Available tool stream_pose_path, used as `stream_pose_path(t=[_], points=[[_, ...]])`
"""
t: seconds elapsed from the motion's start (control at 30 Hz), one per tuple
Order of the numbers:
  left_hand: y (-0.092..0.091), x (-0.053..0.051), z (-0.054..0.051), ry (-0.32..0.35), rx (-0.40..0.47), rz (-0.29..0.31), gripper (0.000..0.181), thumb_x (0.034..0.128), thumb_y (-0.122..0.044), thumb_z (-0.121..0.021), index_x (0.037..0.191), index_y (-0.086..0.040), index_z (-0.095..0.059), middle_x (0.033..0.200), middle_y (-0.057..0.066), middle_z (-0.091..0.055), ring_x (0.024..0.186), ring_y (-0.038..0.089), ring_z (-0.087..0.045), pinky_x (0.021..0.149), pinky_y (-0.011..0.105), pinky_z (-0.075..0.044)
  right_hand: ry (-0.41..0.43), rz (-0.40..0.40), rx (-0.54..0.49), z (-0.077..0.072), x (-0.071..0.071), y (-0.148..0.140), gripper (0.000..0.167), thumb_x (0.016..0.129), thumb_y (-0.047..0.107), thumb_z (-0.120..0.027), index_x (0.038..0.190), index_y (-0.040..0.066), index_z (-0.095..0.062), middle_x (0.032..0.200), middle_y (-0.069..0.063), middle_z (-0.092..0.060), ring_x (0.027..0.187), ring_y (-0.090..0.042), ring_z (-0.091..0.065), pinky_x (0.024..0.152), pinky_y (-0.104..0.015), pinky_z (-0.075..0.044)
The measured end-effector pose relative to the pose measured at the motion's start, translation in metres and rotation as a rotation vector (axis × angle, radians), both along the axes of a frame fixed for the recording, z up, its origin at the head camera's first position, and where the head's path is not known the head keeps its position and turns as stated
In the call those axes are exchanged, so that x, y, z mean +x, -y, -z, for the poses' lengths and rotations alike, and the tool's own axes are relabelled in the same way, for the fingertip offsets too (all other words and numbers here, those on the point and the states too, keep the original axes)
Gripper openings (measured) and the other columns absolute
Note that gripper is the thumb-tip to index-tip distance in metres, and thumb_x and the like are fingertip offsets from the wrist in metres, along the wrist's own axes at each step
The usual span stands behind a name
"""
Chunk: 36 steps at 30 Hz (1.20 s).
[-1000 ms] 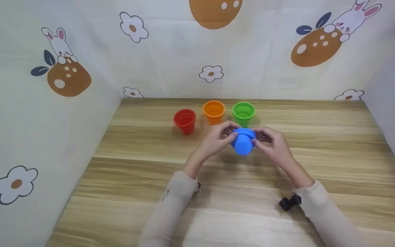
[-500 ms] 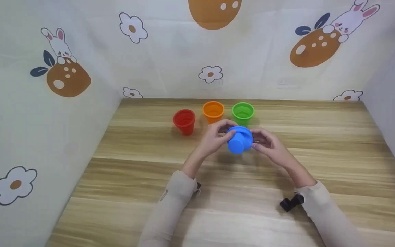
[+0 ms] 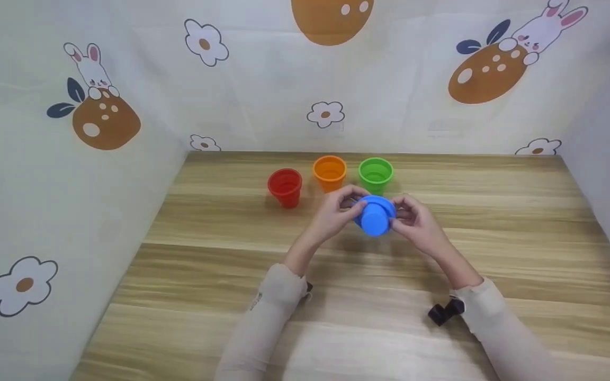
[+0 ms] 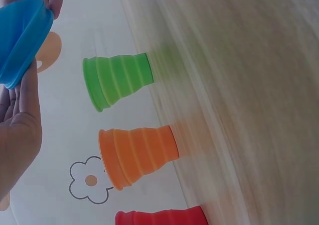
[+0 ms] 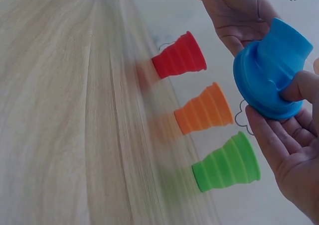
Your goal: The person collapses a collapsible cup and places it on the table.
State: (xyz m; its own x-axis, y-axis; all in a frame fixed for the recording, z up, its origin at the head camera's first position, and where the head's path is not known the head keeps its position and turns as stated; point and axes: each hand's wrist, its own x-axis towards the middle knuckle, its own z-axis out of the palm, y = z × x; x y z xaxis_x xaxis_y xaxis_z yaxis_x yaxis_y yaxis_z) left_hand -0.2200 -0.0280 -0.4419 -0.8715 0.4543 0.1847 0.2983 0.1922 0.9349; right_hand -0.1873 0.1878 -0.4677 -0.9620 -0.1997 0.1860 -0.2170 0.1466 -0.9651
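A blue ribbed cup (image 3: 375, 219), partly folded and with its small base facing the head camera, is held above the table between both hands. The left hand (image 3: 331, 214) pinches its left side; the right hand (image 3: 420, 223) grips its right side with thumb and fingers. In the right wrist view the blue cup (image 5: 271, 73) looks bent, its narrow end slanting out of the wide rim, and the right thumb presses against its wall. The left wrist view shows only part of the blue cup (image 4: 21, 38), cut off by the frame's edge.
Behind the hands stand a red cup (image 3: 285, 186), an orange cup (image 3: 330, 172) and a green cup (image 3: 375, 173), upright on the wooden table (image 3: 220, 296). A patterned sheet (image 3: 262, 79) rises behind the table. A black device (image 3: 445, 312) is at the right sleeve.
The blue cup swung a little left and tilted, then came back right to face the head camera. Both hands kept hold of it, with small shifts of the right fingers.
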Motion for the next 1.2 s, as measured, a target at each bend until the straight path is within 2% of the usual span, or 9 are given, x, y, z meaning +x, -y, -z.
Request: stream_pose_path(t=[0.3, 0.4, 0.57, 0.7, 0.8, 0.9, 1.0, 1.1, 1.2], points=[[0.000, 0.001, 0.000, 0.024, -0.023, -0.014, 0.026, 0.0989, -0.014, -0.061, 0.120, 0.001, -0.064, 0.114, 0.018, -0.068, 0.098, 0.020, -0.066, 0.092, 0.028, -0.059, -0.019, 0.034, 0.021, 0.000, 0.001, 0.000, 0.028, 0.085, -0.012, -0.061, 0.112, -0.013, -0.056, 0.105, 0.000, -0.063, 0.095, -0.002, -0.066, 0.086, -0.018, -0.057], [0.001, 0.001, -0.001, 0.034, 0.001, -0.023, 0.026, 0.0989, -0.012, -0.060, 0.120, 0.002, -0.063, 0.113, 0.020, -0.067, 0.096, 0.021, -0.067, 0.089, 0.029, -0.060, -0.016, -0.010, -0.021, 0.003, 0.000, -0.003, 0.031, 0.088, -0.010, -0.060, 0.118, -0.014, -0.054, 0.107, 0.003, -0.063, 0.097, -0.003, -0.066, 0.087, -0.018, -0.057], [0.003, 0.000, -0.001, 0.008, 0.084, -0.025, 0.026, 0.0979, -0.006, -0.060, 0.120, 0.007, -0.060, 0.113, 0.026, -0.065, 0.095, 0.024, -0.067, 0.090, 0.031, -0.060, 0.056, -0.135, -0.116, 0.008, -0.001, -0.010, 0.043, 0.093, -0.005, -0.057, 0.134, -0.014, -0.046, 0.117, 0.008, -0.064, 0.109, -0.005, -0.064, 0.093, -0.021, -0.056], [0.006, -0.001, -0.002, 0.009, 0.149, -0.030, 0.027, 0.0983, -0.004, -0.057, 0.122, 0.009, -0.057, 0.114, 0.028, -0.063, 0.094, 0.022, -0.066, 0.094, 0.032, -0.058, 0.117, -0.202, -0.185, 0.010, -0.001, -0.012, 0.044, 0.095, -0.003, -0.057, 0.137, -0.005, -0.045, 0.122, 0.009, -0.063, 0.113, -0.007, -0.064, 0.096, -0.025, -0.056], [0.008, -0.002, -0.001, 0.034, 0.163, -0.030, 0.027, 0.0991, -0.003, -0.055, 0.123, 0.009, -0.056, 0.116, 0.028, -0.062, 0.097, 0.019, -0.065, 0.097, 0.032, -0.057, 0.133, -0.201, -0.256, 0.009, 0.000, -0.012, 0.040, 0.095, -0.004, -0.057, 0.134, 0.003, -0.050, 0.123, 0.007, -0.064, 0.112, -0.009, -0.065, 0.097, -0.028, -0.056], [0.010, -0.002, -0.001, 0.052, 0.143, -0.016, 0.027, 0.0995, -0.004, -0.054, 0.123, 0.010, -0.056, 0.117, 0.029, -0.062, 0.099, 0.019, -0.063, 0.097, 0.031, -0.056, 0.120, -0.183, -0.304, 0.007, 0.000, -0.012, 0.039, 0.094, -0.006, -0.056, 0.131, 0.007, -0.053, 0.123, 0.007, -0.064, 0.108, -0.010, -0.066, 0.095, -0.028, -0.057], [0.010, -0.002, -0.001, 0.083, 0.106, 0.009, 0.028, 0.0999, -0.007, -0.054, 0.123, 0.009, -0.056, 0.117, 0.028, -0.063, 0.101, 0.022, -0.065, 0.095, 0.033, -0.058, 0.106, -0.183, -0.309, 0.004, 0.000, -0.011, 0.039, 0.093, -0.007, -0.056, 0.129, 0.008, -0.055, 0.121, 0.008, -0.065, 0.108, -0.009, -0.066, 0.093, -0.026, -0.058], [0.008, -0.001, -0.001, 0.119, 0.053, 0.040, 0.029, 0.1003, -0.012, -0.056, 0.122, 0.007, -0.059, 0.118, 0.026, -0.065, 0.102, 0.025, -0.067, 0.093, 0.034, -0.059, 0.102, -0.197, -0.288, 0.002, -0.001, -0.012, 0.039, 0.093, -0.006, -0.056, 0.128, 0.011, -0.057, 0.121, 0.010, -0.066, 0.110, -0.007, -0.066, 0.092, -0.026, -0.058], [0.004, 0.000, -0.001, 0.110, -0.021, 0.076, 0.028, 0.1000, -0.016, -0.058, 0.119, 0.004, -0.062, 0.118, 0.022, -0.067, 0.104, 0.025, -0.067, 0.096, 0.033, -0.057, 0.095, -0.229, -0.243, 0.002, -0.001, -0.013, 0.037, 0.093, -0.005, -0.057, 0.126, 0.011, -0.059, 0.120, 0.011, -0.066, 0.110, -0.007, -0.066, 0.091, -0.024, -0.058]])
